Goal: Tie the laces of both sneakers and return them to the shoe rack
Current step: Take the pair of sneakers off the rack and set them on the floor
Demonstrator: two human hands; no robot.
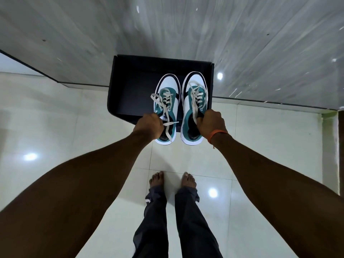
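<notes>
Two teal, white and black sneakers hang in the air, toes pointing away from me. My left hand grips the left sneaker at its collar. My right hand grips the right sneaker at its collar in the same way. Cream laces on both shoes are loose and untied, and one end trails over my left hand. Both shoes hover above the near right part of an open black box that stands on the floor against the wall.
A grey marble wall rises behind the box. The floor is glossy pale tile. My bare feet stand just behind the shoes. An orange band circles my right wrist.
</notes>
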